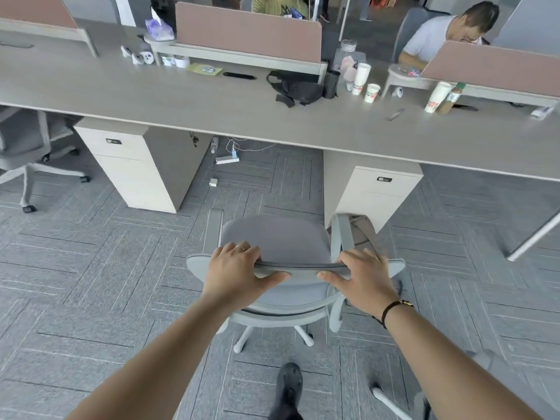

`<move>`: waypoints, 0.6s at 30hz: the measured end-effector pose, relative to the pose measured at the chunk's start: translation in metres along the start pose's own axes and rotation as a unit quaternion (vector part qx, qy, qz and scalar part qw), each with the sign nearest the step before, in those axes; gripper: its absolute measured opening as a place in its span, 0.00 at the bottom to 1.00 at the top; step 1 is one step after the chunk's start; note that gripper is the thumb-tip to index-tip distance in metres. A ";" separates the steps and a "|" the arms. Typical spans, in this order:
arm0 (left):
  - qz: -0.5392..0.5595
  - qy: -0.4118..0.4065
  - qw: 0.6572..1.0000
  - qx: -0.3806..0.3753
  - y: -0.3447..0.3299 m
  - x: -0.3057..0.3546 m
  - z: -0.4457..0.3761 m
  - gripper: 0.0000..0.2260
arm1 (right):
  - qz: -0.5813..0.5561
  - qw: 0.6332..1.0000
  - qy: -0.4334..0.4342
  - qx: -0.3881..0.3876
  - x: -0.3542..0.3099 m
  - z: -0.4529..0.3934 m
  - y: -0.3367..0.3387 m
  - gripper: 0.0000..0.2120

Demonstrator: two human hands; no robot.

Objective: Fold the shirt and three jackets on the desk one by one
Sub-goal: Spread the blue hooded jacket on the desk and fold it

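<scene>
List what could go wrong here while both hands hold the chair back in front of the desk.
1. The chair stands on casters; with the left hand and right hand gripping its top edge, it may roll or swivel unexpectedly.
2. Pushed forward, it could strike the drawer cabinet.
3. A hard bump against the desk might topple the paper cups near the black bag.

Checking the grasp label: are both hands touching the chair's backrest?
Touching. The head view shows the left hand and right hand gripping the chair backrest, fingers over its top edge, thumbs beneath.
</scene>
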State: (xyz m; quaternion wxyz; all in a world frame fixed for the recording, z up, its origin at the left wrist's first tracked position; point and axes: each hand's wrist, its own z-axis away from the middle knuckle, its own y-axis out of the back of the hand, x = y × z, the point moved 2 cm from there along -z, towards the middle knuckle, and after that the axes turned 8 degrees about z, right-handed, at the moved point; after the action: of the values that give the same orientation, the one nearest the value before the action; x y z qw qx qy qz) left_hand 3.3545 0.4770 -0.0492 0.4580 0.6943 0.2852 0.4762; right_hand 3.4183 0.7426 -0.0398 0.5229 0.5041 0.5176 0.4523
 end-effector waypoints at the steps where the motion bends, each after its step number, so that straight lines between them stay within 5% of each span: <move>1: 0.000 0.001 1.000 0.001 -0.002 0.000 -0.010 0.32 | 0.000 1.000 0.003 0.003 0.004 -0.011 0.000 0.36; 10: -0.015 0.035 0.999 0.000 -0.006 -0.006 -0.099 0.33 | -0.019 0.999 0.035 -0.020 0.029 -0.113 0.000 0.48; 18: -0.009 0.024 1.000 0.013 -0.002 -0.030 -0.182 0.36 | -0.013 1.000 0.026 -0.007 0.031 -0.192 -0.004 0.36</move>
State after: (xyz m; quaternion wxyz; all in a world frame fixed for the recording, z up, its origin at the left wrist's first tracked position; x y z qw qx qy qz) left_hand 3.1752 0.5186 -0.0401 0.4462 0.6861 0.3085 0.4847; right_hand 3.2288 0.7841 -0.0385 0.5188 0.4817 0.5341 0.4621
